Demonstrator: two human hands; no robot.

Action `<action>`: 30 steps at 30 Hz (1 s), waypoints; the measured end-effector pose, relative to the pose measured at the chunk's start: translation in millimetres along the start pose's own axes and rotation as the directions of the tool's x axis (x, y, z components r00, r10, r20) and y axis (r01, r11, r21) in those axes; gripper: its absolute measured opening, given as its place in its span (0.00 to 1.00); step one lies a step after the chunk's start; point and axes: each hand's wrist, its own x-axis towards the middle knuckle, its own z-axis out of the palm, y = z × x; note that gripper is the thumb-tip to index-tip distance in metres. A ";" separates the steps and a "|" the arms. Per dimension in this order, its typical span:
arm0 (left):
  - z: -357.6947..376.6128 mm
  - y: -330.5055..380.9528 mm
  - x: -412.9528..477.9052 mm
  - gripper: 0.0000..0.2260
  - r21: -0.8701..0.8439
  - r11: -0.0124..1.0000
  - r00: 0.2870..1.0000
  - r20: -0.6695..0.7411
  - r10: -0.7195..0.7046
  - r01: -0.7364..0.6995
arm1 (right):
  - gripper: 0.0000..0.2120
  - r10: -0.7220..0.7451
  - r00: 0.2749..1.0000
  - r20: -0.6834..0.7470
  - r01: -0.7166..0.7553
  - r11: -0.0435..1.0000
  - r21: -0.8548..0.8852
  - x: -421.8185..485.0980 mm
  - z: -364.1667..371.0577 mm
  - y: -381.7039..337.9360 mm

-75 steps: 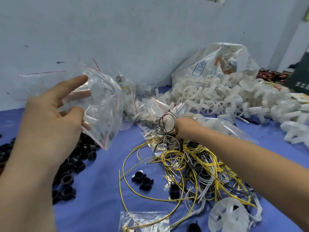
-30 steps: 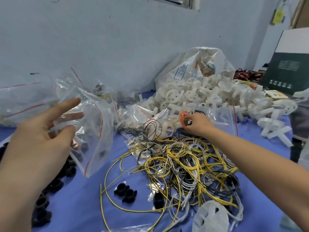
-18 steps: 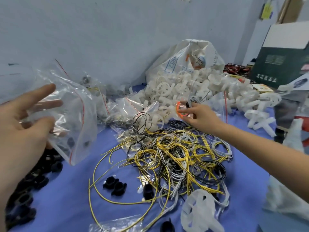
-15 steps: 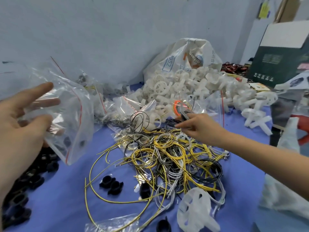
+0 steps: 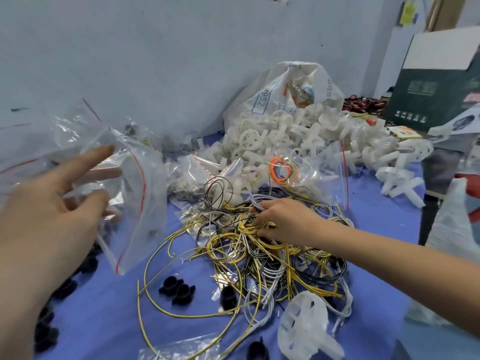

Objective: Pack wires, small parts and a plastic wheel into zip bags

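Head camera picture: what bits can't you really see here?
- Left hand: blurred, so its grip on the zip bag is unclear.
- Right hand: fingertips buried in the wire pile; which wire it holds is hidden.
- Black parts: cut off by the left arm and edge.
- Sack: print too small.

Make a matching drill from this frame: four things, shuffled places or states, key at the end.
Things:
1. zip bag
2. orange wire loop
3. wire tangle
4. white plastic wheel

Places or states:
A. lying on the blue cloth at the near edge
B. held up by the left hand
C. right hand reaching into it
D. inside a clear bag beside the white parts pile

Pairs: 1-B, 2-D, 3-C, 4-A
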 end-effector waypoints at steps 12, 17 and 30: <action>15.9 50.2 -8.1 0.29 -0.079 0.983 0.986 0.045 -0.163 0.166 | 0.22 0.193 0.978 0.083 -0.193 0.981 -0.013 34.9 3.9 -37.4; 25.6 59.9 -10.1 0.41 -0.003 0.984 0.976 0.130 -0.177 0.178 | 0.19 0.342 0.929 0.144 -0.364 0.916 0.172 46.2 -1.5 -41.6; 26.7 63.3 -12.7 0.27 0.037 0.990 0.975 0.170 -0.140 0.135 | 0.14 0.222 0.819 0.529 -0.547 0.583 0.601 16.8 -86.2 -19.0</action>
